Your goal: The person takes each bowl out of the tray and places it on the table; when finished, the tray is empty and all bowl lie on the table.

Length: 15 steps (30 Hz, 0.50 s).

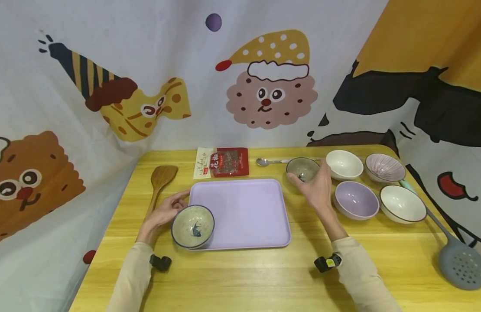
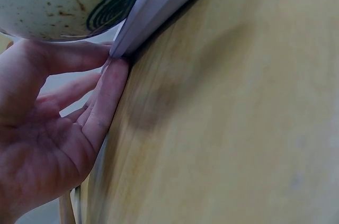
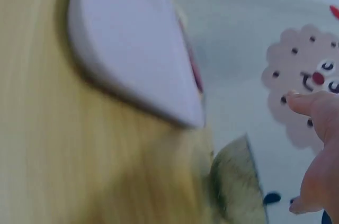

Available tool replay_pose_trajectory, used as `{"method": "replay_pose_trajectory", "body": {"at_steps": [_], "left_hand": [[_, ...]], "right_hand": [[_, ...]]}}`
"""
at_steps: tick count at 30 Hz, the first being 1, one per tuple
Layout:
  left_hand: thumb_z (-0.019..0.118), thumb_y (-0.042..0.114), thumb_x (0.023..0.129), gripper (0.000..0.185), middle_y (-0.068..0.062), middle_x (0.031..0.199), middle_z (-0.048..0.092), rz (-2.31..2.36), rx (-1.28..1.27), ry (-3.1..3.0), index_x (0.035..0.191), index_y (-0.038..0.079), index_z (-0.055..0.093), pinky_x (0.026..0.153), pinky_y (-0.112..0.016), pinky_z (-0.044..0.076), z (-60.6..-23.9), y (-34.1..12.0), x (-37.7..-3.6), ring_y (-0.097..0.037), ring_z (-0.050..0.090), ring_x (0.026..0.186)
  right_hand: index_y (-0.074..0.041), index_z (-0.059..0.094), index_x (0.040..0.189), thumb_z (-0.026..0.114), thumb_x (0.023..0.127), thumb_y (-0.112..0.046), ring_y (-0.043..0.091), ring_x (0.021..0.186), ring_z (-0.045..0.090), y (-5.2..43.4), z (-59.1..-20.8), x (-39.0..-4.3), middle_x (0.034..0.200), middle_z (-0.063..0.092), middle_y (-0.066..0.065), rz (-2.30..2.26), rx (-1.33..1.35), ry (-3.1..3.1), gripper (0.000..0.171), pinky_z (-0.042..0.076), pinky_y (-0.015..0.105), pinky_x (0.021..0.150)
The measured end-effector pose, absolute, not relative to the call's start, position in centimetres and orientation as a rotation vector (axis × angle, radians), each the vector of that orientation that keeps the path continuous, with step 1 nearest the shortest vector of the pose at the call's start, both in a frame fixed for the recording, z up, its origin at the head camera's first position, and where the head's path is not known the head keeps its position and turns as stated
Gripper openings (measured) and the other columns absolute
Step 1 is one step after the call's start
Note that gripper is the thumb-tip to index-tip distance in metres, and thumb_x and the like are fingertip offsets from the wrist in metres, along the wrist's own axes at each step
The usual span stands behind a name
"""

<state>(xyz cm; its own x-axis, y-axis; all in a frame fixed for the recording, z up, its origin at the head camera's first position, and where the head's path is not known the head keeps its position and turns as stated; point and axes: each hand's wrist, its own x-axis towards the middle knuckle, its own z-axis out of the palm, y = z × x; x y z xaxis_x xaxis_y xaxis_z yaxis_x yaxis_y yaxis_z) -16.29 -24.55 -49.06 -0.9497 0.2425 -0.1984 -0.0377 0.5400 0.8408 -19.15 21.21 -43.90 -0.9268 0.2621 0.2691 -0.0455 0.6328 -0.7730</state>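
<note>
At the left side of a light purple tray (image 1: 248, 216), my left hand (image 1: 167, 213) pinches the edge between thumb and fingers, as the left wrist view shows. A speckled grey-green bowl with a blue rim and a dark blue design (image 1: 193, 227) sits on the tray's near left corner, just over this hand. Beyond the tray's far right corner is a similar speckled bowl (image 1: 303, 167). My right hand (image 1: 318, 187) hovers over that bowl's right side, thumb and fingers spread wide. In the right wrist view, a gap shows between the hand and the bowl (image 3: 237, 184).
Right of that bowl stand a white bowl (image 1: 344, 164), a purple bowl (image 1: 356, 200), a striped bowl (image 1: 385, 168) and a dark-rimmed white bowl (image 1: 403, 204). A grey skimmer (image 1: 463, 264) lies at the right edge. A spoon (image 1: 262, 162), spice packet (image 1: 229, 162) and wooden spatula (image 1: 163, 175) lie behind and left.
</note>
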Motion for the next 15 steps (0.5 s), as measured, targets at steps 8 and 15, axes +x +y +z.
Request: {"method": "replay_pose_trajectory", "body": {"at_steps": [8, 15], "left_hand": [[0.053, -0.009, 0.086, 0.070, -0.016, 0.101, 0.062, 1.395, 0.202, 2.481, 0.153, 0.000, 0.040, 0.076, -0.022, 0.049, -49.2, -24.6, -16.6, -0.019, 0.056, 0.088], [0.054, -0.008, 0.085, 0.070, -0.016, 0.100, 0.061, 1.415, 0.223, 2.472, 0.153, -0.002, 0.039, 0.074, -0.021, 0.049, -49.2, -24.6, -16.6, -0.017, 0.056, 0.086]], "right_hand": [[0.001, 0.023, 0.158, 0.085, 0.080, -0.042, 0.044, 0.147, 0.033, 17.1, -42.9, -18.0, 0.161, 0.031, 0.024, 1.328, -0.009, -2.565, 0.109, 0.029, 0.059, 0.119], [-0.005, 0.023, 0.160, 0.086, 0.078, -0.045, 0.040, 0.145, 0.038, 12.2, -43.4, -17.3, 0.161, 0.033, 0.020, 1.418, 0.265, -2.623, 0.112, 0.035, 0.059, 0.115]]}}
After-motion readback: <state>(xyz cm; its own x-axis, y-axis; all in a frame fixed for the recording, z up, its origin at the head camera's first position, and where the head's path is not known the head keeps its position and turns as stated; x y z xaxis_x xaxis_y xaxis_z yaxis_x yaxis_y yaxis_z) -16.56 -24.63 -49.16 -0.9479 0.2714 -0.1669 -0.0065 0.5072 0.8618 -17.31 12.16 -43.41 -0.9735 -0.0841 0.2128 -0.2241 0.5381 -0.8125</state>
